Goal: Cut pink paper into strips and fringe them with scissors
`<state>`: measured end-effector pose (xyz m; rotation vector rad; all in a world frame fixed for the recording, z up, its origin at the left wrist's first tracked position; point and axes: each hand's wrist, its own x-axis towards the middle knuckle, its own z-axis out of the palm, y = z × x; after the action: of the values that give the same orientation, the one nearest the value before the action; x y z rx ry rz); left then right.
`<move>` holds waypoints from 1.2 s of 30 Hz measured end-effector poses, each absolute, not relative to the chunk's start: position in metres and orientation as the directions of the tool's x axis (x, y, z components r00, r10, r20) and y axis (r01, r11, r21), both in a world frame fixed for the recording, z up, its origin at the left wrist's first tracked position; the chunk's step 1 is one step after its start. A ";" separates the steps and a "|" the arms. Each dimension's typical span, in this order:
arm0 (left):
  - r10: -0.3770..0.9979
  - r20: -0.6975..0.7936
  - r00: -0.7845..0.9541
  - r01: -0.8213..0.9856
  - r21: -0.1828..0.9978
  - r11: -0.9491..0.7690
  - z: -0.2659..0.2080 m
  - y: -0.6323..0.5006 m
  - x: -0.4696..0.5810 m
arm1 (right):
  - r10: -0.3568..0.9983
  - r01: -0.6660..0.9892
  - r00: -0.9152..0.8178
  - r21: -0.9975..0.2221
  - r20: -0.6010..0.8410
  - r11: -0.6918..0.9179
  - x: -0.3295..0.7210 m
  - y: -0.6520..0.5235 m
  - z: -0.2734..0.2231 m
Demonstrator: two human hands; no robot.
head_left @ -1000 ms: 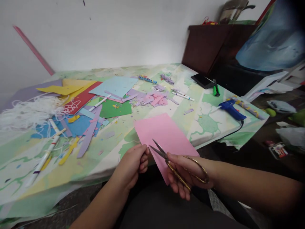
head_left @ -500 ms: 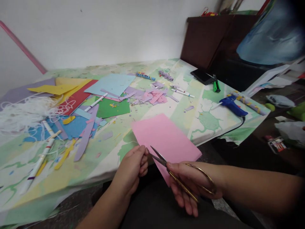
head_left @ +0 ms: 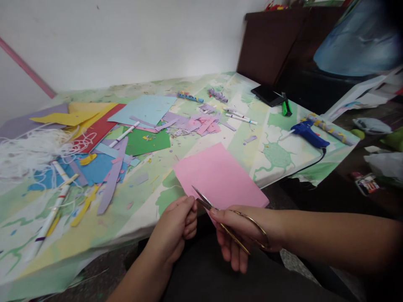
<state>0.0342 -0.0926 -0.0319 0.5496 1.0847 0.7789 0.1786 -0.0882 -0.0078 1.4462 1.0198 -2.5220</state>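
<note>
Fingers of the right hand (head_left: 248,224) wrap the gold handles of the scissors (head_left: 206,204), with the thumb on top and the other fingers spread beneath. Its blades stand slightly apart and point toward the left hand (head_left: 176,220), the upper blade over the pink sheet (head_left: 220,176) and the lower tip just beside the left fingertips. On the left hand the fingers are curled in, thumb against index, at the sheet's near-left edge; I cannot tell whether they pinch the paper.

The pink sheet lies slantwise, its far part on the table (head_left: 245,147) and its near corner past the table's edge, partly hidden by the right hand.

Beyond it are pink and purple scraps (head_left: 208,126), with 2 pens (head_left: 241,119) lying just to their right. Farther left, a green sheet (head_left: 147,142) lies partly under a pale blue sheet (head_left: 143,110), and a red sheet (head_left: 102,130) sits near a tangle of white yarn (head_left: 31,149). A long purple strip (head_left: 111,182) lies in front of the green sheet. To the right are a blue glue gun (head_left: 310,133), a striped tube (head_left: 333,132) beside it, and a black phone (head_left: 267,95).
</note>
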 end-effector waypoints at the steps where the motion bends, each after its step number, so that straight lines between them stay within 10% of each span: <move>1: 0.783 -0.565 0.261 -0.291 0.727 0.622 -0.032 -0.093 0.034 | 0.279 0.360 -0.551 -0.525 -0.787 -0.771 0.177 -0.088 -0.008; 36: 0.811 -0.552 0.195 -0.318 0.746 0.585 -0.035 -0.093 0.046 | 0.539 0.431 -0.549 -0.769 -0.638 -0.471 0.172 -0.093 -0.025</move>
<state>0.0459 -0.0929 -0.0348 0.5364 1.1093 0.8464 0.1717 -0.0930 -0.0248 1.5235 1.6506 -2.3033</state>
